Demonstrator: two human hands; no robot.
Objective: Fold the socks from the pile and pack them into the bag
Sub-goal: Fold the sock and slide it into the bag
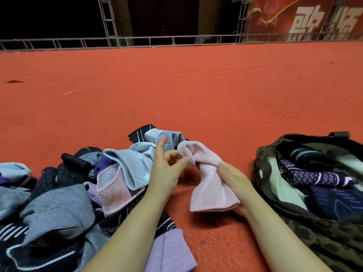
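Observation:
A pink sock point(210, 185) is held up just above the red carpet between my two hands. My right hand point(234, 181) grips it at the twisted middle, thumb on top. My left hand point(167, 169) pinches the sock's toe end with thumb and fingertips, its index finger raised. The pile of socks point(64, 193) in grey, light blue, pink, lilac and dark patterned fabric lies at the left, under my left forearm. The camouflage bag point(294, 228) stands open at the right, with several dark patterned folded socks point(306, 173) inside.
Red carpet point(176, 91) stretches far ahead. A metal truss rail point(137, 41) runs along its far edge, with a red banner point(306, 18) behind at the upper right. A dark striped sock point(140, 133) lies at the pile's far side.

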